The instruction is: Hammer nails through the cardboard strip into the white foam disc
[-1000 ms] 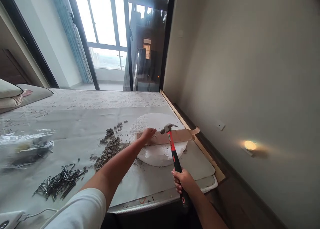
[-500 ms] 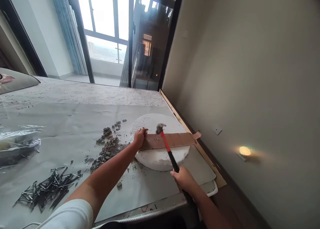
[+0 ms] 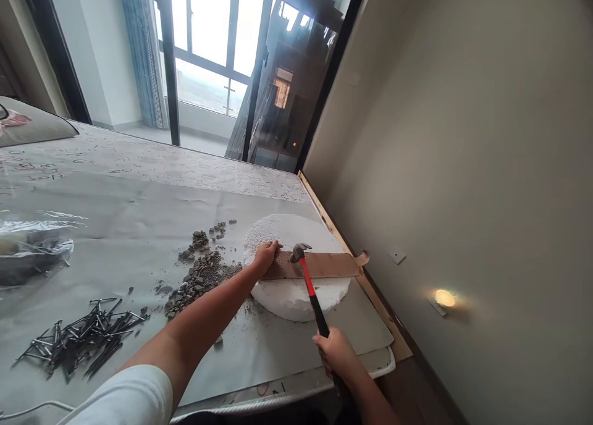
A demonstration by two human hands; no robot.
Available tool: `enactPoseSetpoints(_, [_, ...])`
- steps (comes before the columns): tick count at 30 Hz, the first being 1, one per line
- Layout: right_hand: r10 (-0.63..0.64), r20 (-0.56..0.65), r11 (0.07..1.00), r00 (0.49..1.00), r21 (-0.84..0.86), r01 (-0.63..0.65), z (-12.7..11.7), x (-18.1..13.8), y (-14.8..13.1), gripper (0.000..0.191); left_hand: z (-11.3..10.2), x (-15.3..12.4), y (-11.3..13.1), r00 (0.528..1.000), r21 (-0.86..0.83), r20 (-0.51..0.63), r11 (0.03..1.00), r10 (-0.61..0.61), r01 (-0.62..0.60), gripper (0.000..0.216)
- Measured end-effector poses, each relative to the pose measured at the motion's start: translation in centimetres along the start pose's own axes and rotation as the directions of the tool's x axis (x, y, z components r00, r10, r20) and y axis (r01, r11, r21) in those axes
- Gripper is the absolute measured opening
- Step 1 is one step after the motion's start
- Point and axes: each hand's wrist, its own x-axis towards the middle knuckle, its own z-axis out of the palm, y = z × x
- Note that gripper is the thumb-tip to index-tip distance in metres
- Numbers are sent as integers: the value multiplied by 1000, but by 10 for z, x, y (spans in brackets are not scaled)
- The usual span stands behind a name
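Observation:
My right hand (image 3: 339, 354) is wrapped round the black grip of a claw hammer (image 3: 311, 286) with a red and black handle. The hammer's metal head is down at a flat brown wooden board (image 3: 333, 265); I cannot tell whether it touches. My left hand (image 3: 265, 257) grips the left end of that board, its fingers over the far edge. The board lies across a round white foam slab (image 3: 301, 300) with a rough, crumbly rim. A curled strip sticks up from the board's right end.
Grey rubble (image 3: 199, 280) is scattered left of the slab. A pile of long nails (image 3: 88, 338) lies at the lower left, near a clear plastic bag (image 3: 34, 252). A wooden edge strip (image 3: 327, 218) and the wall (image 3: 454, 165) bound the right side.
The hammer head has come down and slightly right, closer to the board. My left hand stays on the board's end. The whole view has tilted a little.

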Motion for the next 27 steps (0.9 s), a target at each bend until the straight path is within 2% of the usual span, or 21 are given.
enactPoseSetpoints(3, [-79,12,995,997,56,79,-2,-2,1,24,0,-3,2,999,177,15,983,39,-41,49])
enactPoseSetpoints(6, [-136,2,986,991,92,136,-11,-10,-8,27,7,-4,7,992,376,10,918,129,-124,50])
enactPoseSetpoints(9, [-132,43,985,990,120,126,-25,-16,-16,30,24,1,14,961,523,100,808,258,-271,47])
enactPoseSetpoints(11, [-115,73,987,991,118,106,-35,-16,-18,31,38,6,17,938,588,174,733,298,-342,45])
enactPoseSetpoints(16, [-74,65,991,995,112,67,-59,-13,-14,32,58,13,18,923,664,271,641,275,-386,39])
enactPoseSetpoints(22, [-73,91,992,993,107,63,-78,-10,-9,32,59,13,11,912,716,336,566,235,-409,40])
enactPoseSetpoints(27, [-87,110,991,990,114,75,-81,-9,-11,26,60,12,10,914,742,326,534,243,-406,42])
